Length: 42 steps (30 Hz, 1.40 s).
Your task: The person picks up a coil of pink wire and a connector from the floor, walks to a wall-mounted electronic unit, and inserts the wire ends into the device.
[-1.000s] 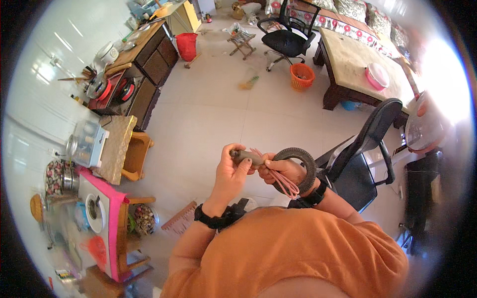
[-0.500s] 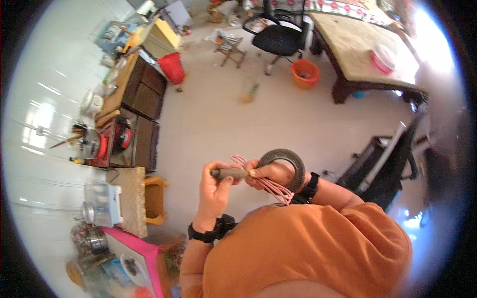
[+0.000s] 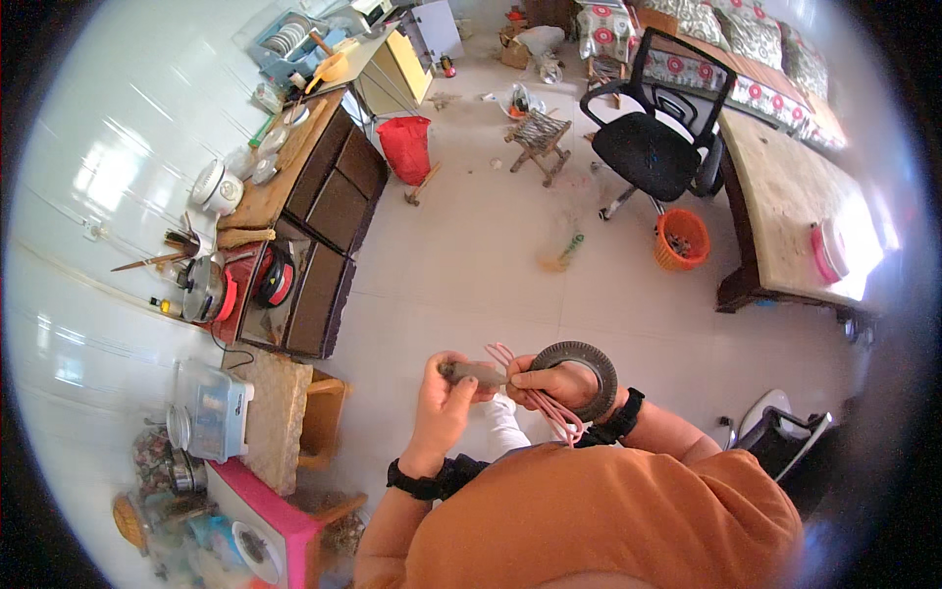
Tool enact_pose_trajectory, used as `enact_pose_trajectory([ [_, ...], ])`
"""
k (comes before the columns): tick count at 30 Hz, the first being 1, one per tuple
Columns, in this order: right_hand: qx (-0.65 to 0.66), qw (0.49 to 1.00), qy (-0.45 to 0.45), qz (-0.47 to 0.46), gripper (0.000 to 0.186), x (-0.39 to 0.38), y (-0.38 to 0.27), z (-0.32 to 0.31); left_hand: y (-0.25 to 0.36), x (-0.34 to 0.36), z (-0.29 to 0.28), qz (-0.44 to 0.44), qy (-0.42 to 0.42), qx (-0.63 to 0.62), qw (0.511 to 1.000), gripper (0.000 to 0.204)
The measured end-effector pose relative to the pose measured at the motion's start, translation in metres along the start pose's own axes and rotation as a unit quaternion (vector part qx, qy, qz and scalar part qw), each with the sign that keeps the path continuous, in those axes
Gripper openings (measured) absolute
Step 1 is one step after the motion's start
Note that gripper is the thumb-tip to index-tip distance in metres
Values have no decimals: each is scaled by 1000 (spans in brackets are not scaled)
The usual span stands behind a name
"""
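Note:
My left hand (image 3: 442, 410) is closed around a grey-brown cylindrical handle (image 3: 483, 374), its thumb pressed along the side. The handle points to the right, toward my right hand (image 3: 557, 383), whose fingers pinch at its end. From that same hand a folded pink cord (image 3: 561, 420) hangs down toward my orange shirt, with another loop of it sticking up. A dark ring with a ribbed outer edge (image 3: 577, 350) encircles my right hand near the wrist. Whether the cord is joined to the handle is hidden by my fingers.
Ahead stand a folding stool (image 3: 538, 134), a black office chair (image 3: 648, 152) and an orange basket (image 3: 680, 257). A red bag (image 3: 405, 147) and a hammer (image 3: 420, 187) are beside the dark cabinet (image 3: 319, 285) at left. A stone-topped table (image 3: 785, 187) stands at right.
The view has shifted, so the furniture shows further right and more of the far room is in sight. Both hands keep their hold on the handle and cord, slightly lower in the picture.

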State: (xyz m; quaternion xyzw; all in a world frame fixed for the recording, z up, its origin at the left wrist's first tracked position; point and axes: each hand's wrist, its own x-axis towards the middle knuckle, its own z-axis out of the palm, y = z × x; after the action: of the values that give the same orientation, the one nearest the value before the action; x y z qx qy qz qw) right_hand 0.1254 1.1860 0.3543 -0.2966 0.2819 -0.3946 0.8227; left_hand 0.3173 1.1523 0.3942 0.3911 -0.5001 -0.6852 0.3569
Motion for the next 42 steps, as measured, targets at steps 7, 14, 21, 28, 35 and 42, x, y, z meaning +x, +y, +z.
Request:
enact_pose_trajectory([
  [7,-142,986,82,-31,21,98,-61,-25,29,112,-51,20,11,8,1000,24],
  [14,-144,980,133,-29,18,185,-122,-35,54,225,-110,22,-43,54,997,28],
  [21,-106,983,144,-38,17,267,-175,-79,77,316,-139,13,0,50,999,25],
  [28,-149,984,93,14,15,368,-237,-115,98,387,-179,45,94,53,993,25],
  [35,-246,967,-46,38,10,474,-258,-111,109,392,-227,17,271,104,957,29],
  [42,-460,842,-277,50,12,540,-239,-26,107,345,-264,-27,405,351,844,37],
])
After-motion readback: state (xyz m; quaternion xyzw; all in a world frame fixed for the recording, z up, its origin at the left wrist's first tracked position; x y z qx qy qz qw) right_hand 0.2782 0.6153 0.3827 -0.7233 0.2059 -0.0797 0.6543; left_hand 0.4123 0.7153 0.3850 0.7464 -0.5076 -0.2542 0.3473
